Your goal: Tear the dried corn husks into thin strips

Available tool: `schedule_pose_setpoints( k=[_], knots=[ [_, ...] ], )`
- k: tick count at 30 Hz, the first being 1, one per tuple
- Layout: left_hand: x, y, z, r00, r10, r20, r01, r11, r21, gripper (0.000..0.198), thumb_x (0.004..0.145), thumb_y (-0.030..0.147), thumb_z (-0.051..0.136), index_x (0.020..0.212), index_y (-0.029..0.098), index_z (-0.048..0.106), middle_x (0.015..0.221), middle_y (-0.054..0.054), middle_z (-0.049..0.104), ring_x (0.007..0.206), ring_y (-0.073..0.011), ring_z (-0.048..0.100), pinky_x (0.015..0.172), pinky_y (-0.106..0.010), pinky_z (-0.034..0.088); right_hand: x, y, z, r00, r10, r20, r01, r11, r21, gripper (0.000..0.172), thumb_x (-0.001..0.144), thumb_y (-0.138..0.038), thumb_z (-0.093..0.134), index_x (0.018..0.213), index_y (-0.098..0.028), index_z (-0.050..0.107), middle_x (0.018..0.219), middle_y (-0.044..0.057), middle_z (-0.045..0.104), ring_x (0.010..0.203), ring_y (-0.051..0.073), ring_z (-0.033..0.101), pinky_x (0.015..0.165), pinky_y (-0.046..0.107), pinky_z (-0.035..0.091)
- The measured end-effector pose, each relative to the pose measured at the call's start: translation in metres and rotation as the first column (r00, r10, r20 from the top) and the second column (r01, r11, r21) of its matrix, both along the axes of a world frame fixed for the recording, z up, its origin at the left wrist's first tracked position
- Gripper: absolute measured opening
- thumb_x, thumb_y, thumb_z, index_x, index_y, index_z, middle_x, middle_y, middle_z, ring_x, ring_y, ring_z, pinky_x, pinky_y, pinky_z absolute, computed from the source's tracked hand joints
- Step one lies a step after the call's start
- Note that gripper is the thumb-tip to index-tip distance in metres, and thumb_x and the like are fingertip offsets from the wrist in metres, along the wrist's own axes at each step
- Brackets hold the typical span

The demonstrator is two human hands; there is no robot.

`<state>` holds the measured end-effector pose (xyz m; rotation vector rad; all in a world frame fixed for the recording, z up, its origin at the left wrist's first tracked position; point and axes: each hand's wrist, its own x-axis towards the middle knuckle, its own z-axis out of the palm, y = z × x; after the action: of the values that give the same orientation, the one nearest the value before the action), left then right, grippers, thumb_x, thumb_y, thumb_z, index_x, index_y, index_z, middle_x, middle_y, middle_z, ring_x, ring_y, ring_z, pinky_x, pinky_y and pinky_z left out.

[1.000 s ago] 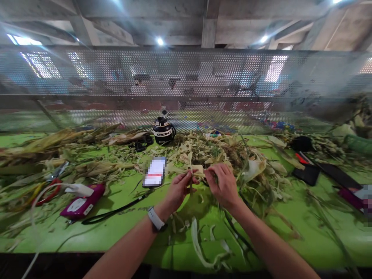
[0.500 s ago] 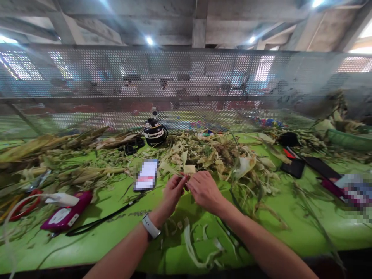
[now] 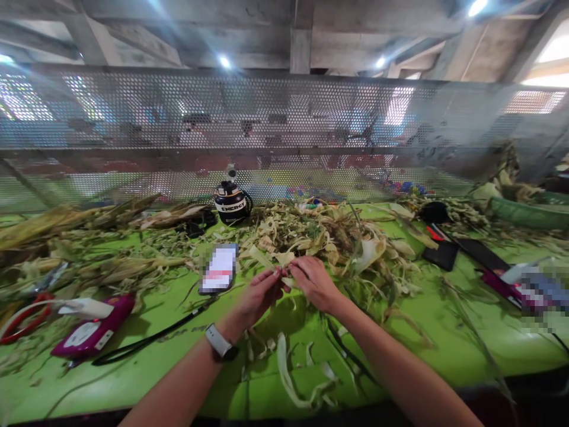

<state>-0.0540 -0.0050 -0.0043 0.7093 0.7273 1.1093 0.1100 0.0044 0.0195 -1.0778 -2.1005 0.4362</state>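
Right of the phone (image 3: 220,268), the left hand (image 3: 262,292) pinches a pale husk strip (image 3: 285,258). The right hand (image 3: 315,283) curls its fingers beside it (whether they grip, I can't tell from here).

A perforated screen (image 3: 275,110) backs the green table (image 3: 151,350) — concrete beams (image 3: 302,47), bright lamps (image 3: 224,61) overhead.
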Motion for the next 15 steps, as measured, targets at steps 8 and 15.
schedule_pose_setpoints(
  k=[8,15],
  knots=[
    [-0.0034,-0.0007,-0.0005,0.994,-0.108,0.012,0.109,0.992,-0.066,0.023,0.058,0.023,0.081,0.077,0.016,0.071,0.081,-0.004,0.071,0.065,-0.0118,0.063,0.057,-0.019,0.045,0.0049,0.0082,-0.0008,0.982,0.156,-0.103,-0.177,0.957,-0.230,0.012,0.088,-0.023,0.048,0.084,-0.016,0.057,0.081,0.004,0.063,0.076,0.014,0.057,0.070,0.025,0.044],
    [-0.0045,0.0000,0.0035,0.993,-0.104,0.054,0.108,0.991,-0.075,0.019,0.058,0.019,0.079,0.073,0.013,0.069,0.062,-0.002,0.064,0.053,-0.0082,0.056,0.053,-0.018,0.044,0.0050,0.0121,-0.0021,0.964,0.237,-0.119,-0.248,0.965,-0.091,0.018,0.087,-0.024,0.049,0.078,-0.016,0.062,0.080,0.005,0.062,0.080,0.016,0.056,0.076,0.027,0.044]
  ],
)
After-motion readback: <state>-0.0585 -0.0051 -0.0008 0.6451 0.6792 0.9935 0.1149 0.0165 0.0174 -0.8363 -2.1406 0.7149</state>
